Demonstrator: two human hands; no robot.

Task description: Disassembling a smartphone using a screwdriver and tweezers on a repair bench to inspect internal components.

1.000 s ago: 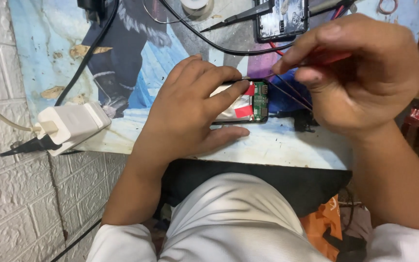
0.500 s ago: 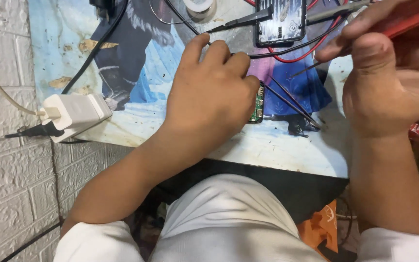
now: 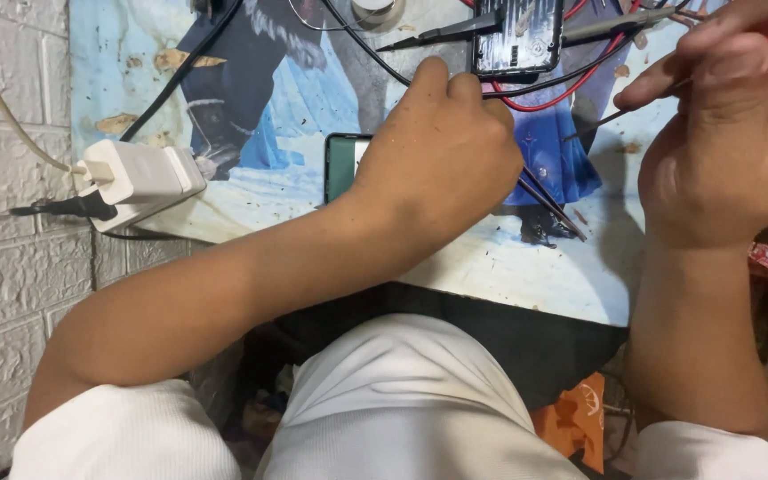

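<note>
Left hand [image 3: 442, 156] lay curled, knuckles up, over a green-edged phone [image 3: 341, 164], hiding most of it. Right hand [image 3: 722, 142] pinched a thin dark probe [image 3: 620, 116] pointing toward the left hand. Black meter [image 3: 519, 36] sat just beyond the left hand; white charger [image 3: 140, 178] was well to its left.

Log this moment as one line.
left hand: covering opened phone | right hand: pinching thin probe | white charger: at table edge

Green-edged phone [image 3: 341, 164] flat under hand [image 3: 442, 160]
</note>
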